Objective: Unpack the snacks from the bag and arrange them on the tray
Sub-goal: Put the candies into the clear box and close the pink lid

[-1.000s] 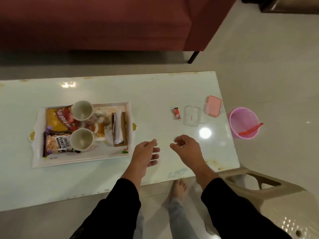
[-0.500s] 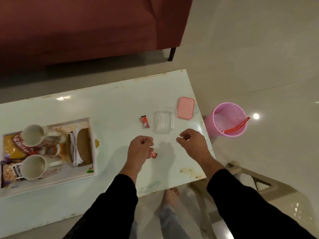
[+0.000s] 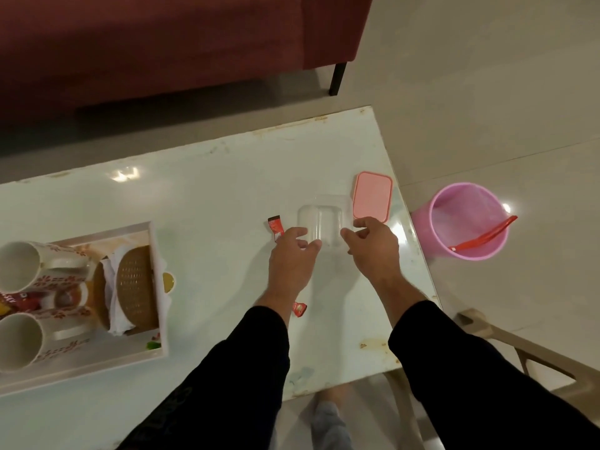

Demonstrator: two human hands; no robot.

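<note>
Both hands reach to the clear box (image 3: 321, 224) on the desk (image 3: 211, 196). Left hand (image 3: 292, 258) fingers and right hand (image 3: 373, 246) fingers are open wide, touching its sides. A pink lid (image 3: 372, 196) lies just past the right fingers.

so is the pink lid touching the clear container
Cannot tell. In the head view the pink lid sits right beside the clear container, whose transparent rim hides any gap or contact.
</note>
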